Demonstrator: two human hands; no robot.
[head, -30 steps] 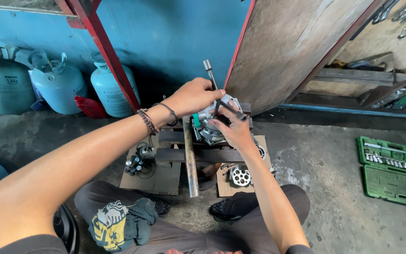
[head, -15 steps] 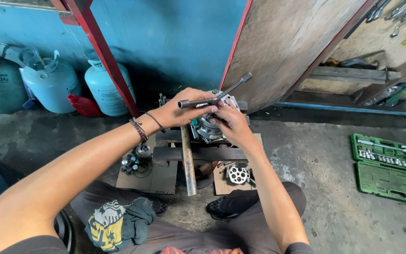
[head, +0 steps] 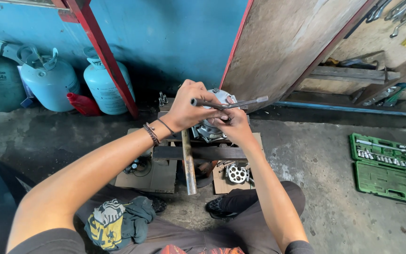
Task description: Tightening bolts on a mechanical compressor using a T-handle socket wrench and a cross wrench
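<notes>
Presently gripping metal bar wrench [head: 231, 103] with left hand [head: 186, 107], fist closed; right hand [head: 233, 126] steadying grey metal housing [head: 207, 129] beneath, fingers wrapped, on wooden block [head: 203, 153].

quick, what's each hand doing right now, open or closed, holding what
Left hand: closed around the metal wrench bar.
Right hand: fingers curled on the metal machine part under the bar; a firm grip cannot be told.
</notes>
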